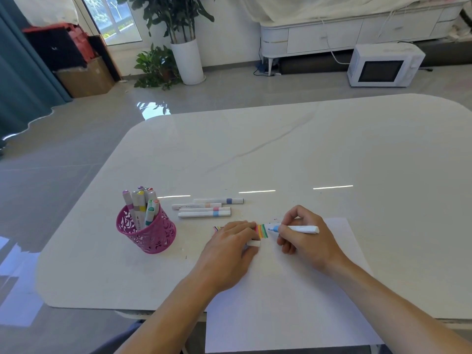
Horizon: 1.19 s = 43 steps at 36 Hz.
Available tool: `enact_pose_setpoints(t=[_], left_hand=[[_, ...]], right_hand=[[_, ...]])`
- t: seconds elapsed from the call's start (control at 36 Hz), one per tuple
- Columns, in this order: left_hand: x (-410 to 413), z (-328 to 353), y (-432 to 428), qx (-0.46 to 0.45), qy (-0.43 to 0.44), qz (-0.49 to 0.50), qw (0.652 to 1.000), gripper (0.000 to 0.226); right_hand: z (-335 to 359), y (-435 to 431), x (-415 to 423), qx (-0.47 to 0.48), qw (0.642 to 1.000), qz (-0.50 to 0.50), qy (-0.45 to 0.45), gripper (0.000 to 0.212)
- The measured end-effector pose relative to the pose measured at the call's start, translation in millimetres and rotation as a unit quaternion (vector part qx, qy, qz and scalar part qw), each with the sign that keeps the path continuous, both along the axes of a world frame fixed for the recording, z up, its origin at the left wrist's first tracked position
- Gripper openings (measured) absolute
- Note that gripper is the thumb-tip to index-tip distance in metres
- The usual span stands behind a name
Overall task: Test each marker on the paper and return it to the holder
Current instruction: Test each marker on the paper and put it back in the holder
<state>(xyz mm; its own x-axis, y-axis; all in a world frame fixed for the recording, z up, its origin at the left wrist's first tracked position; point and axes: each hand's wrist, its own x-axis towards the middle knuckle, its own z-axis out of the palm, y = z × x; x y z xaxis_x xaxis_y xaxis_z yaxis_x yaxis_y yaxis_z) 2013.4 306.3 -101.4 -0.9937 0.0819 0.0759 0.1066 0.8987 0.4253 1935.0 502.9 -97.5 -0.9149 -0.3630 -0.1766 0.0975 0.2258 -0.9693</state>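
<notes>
My right hand [305,238] grips a white marker with a blue tip [296,229], its tip on the white paper [281,290] beside a band of coloured test strokes [262,231]. My left hand [229,247] lies on the paper's left part and holds a white cap [253,243] between thumb and fingers. A pink cut-out holder [146,229] with several markers [141,205] stands to the left. Several capped white markers [204,208] lie on the table behind my left hand.
The white marble table [281,154] reaches far back and right. The paper hangs over the near table edge. Beyond the table are grey floor, a potted plant [187,60], a microwave [383,66] and a low white cabinet [344,34].
</notes>
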Motion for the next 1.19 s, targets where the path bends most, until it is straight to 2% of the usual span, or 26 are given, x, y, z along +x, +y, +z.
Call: enact_pose_setpoints(t=[0.75,1.19], left_hand=[[-0.8,0.3,-0.5,0.004,0.001,-0.003,1.0,0.022],[-1.1,-3.6,-0.5,-0.058,-0.001,-0.029,0.998,0.027]], right_hand=[[-3.8,-2.3,0.1,0.023,0.999,0.006,0.027,0.014],[-2.4,-3.7,0.5,0.031,0.999,-0.001,0.023,0.012]])
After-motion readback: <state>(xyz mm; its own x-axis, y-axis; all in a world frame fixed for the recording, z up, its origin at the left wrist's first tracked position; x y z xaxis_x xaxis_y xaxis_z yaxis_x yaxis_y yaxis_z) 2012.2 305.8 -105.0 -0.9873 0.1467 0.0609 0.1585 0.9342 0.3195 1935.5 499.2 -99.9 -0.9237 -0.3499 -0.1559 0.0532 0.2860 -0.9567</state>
